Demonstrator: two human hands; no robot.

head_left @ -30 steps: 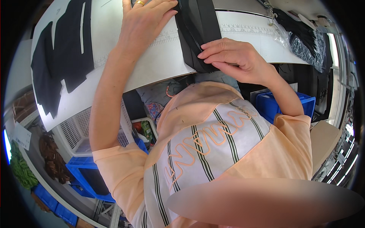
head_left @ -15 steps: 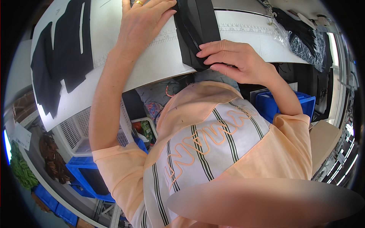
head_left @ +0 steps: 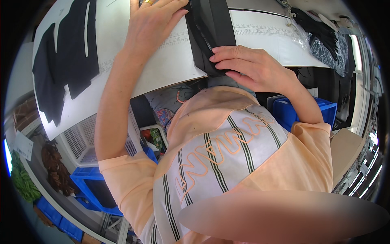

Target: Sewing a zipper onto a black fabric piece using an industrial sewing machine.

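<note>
A strip of black fabric with a zip (head_left: 211, 32) lies across the white work table (head_left: 162, 73) and hangs over its near edge. My left hand (head_left: 152, 24), with a gold ring on one finger, lies flat on the table and touches the fabric's left side. My right hand (head_left: 248, 67) presses flat on the lower end of the fabric at the table's edge, fingers pointing left. Neither hand grips the fabric; both hold it down.
Cut black fabric pieces (head_left: 65, 61) lie on the table's left part. A ruler scale (head_left: 260, 30) runs along the table. Black cloth in clear plastic (head_left: 325, 44) sits at the far right. Below are a white basket (head_left: 85, 138) and blue crates (head_left: 302, 112).
My right hand has slid slightly left along the lower end of the black fabric. The left hand stays put.
</note>
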